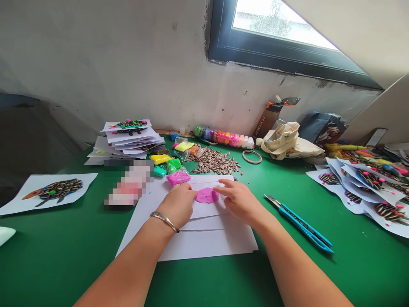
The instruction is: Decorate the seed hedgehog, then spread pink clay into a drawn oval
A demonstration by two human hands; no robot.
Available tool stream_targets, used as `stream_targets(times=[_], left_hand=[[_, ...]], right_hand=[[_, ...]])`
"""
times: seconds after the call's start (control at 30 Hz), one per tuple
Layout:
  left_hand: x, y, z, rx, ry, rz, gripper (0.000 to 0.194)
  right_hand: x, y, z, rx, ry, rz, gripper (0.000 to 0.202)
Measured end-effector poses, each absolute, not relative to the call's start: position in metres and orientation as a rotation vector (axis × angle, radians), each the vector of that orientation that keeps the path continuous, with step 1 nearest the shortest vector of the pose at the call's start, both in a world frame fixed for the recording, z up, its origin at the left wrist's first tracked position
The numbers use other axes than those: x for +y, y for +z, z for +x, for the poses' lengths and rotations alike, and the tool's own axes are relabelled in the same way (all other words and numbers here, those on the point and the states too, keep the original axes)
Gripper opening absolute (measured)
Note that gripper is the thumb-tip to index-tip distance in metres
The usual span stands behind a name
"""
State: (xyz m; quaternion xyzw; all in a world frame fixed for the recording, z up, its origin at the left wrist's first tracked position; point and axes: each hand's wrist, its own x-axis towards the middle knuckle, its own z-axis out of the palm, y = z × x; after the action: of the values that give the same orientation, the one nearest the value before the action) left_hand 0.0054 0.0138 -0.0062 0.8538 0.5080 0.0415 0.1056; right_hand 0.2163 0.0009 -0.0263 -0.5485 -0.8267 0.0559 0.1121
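A flat, roundish patch of purple-pink clay (207,195) lies on white paper sheets (207,241) in the middle of the green table. At its left edge is my left hand (180,204), fingers curled, with the thumb and forefinger at the clay's rim. My right hand (239,200) is over the paper at the clay's right side, its fingers spread and fingertips close to the rim. A packet of pink clay (178,176) sits just behind my left hand. Behind the paper is a pile of striped sunflower seeds (217,161).
A blue utility knife (305,226) lies right of the paper. Stacked seed pictures stand at the back left (128,143) and right (367,183); another picture (54,192) lies left. Along the wall are a bottle (267,118), a cloth bag (289,140) and colourful tubs (228,138).
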Motion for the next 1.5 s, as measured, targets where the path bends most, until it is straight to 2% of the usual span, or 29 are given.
stream_targets(times=[0.13,0.27,0.47,0.53,0.6,0.67,0.77,0.87,0.97,1.07,1.23,1.5], left_hand=[[0.014,-0.007,0.006,1.505,0.097,2.528,0.040],[0.016,-0.007,0.005,1.515,0.168,2.531,0.040],[0.029,-0.002,-0.004,1.779,0.757,2.567,0.035],[0.035,-0.005,-0.009,1.973,0.712,2.524,0.038],[0.040,-0.010,-0.013,2.075,0.477,2.418,0.049],[0.043,-0.015,-0.016,2.048,0.325,2.355,0.051],[0.045,-0.017,-0.018,1.993,0.319,2.338,0.046],[0.044,-0.011,-0.016,1.950,0.433,2.328,0.044],[0.039,-0.002,-0.009,1.809,0.691,2.273,0.046],[0.029,0.004,0.000,1.608,0.872,2.240,0.048],[0.018,0.007,0.011,1.407,0.935,2.274,0.046],[0.011,0.007,0.016,1.285,0.885,2.254,0.045]], right_hand=[[0.002,-0.026,0.213,-2.473,0.124,-1.585,0.050],[0.002,-0.026,0.215,-2.330,0.264,-1.527,0.053],[0.000,-0.023,0.215,-2.062,0.434,-1.620,0.045],[0.000,-0.022,0.213,-2.041,0.423,-1.623,0.041],[0.000,-0.021,0.212,-2.027,0.400,-1.614,0.039],[-0.001,-0.020,0.212,-2.020,0.384,-1.600,0.037],[-0.001,-0.019,0.212,-2.008,0.376,-1.572,0.035],[-0.001,-0.017,0.211,-1.967,0.358,-1.510,0.033],[-0.001,-0.015,0.207,-1.870,0.389,-1.415,0.032],[-0.002,-0.011,0.204,-1.692,0.594,-1.350,0.030],[-0.004,-0.006,0.200,-1.467,0.998,-1.279,0.036],[-0.003,-0.007,0.197,-1.336,1.248,-1.126,0.027]])
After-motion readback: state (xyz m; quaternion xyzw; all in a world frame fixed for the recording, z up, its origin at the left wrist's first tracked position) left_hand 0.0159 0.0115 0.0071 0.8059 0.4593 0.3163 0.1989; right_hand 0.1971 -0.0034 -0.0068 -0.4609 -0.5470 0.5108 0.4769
